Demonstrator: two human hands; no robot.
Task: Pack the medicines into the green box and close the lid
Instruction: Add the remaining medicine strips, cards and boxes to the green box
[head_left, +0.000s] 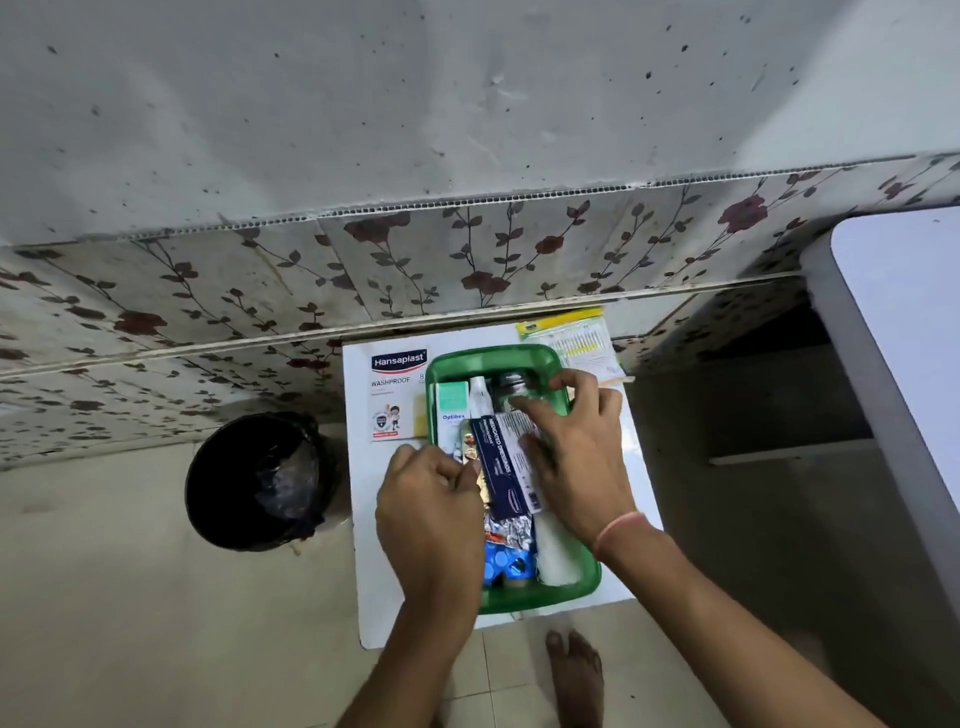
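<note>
The green box (496, 357) stands on a small white table (363, 571), packed with medicines: a teal carton (451, 402), a white tube (479, 396), a dark bottle (511, 384), foil blister strips (511, 535), blue-capped items (501, 561) and a white roll (558, 556). My right hand (576, 457) rests inside the box, its fingers on a blue and white dressings carton (501, 462). My left hand (431, 514) is at the box's left side, fingers pinched on a foil strip (470, 452). No lid shows.
A Hansaplast plaster box (395, 395) lies on the table left of the green box. A yellow-green packet (576, 338) lies behind it. A black bin (260, 480) stands on the floor to the left. A white surface (904, 338) is at right. My bare foot (574, 675) is below.
</note>
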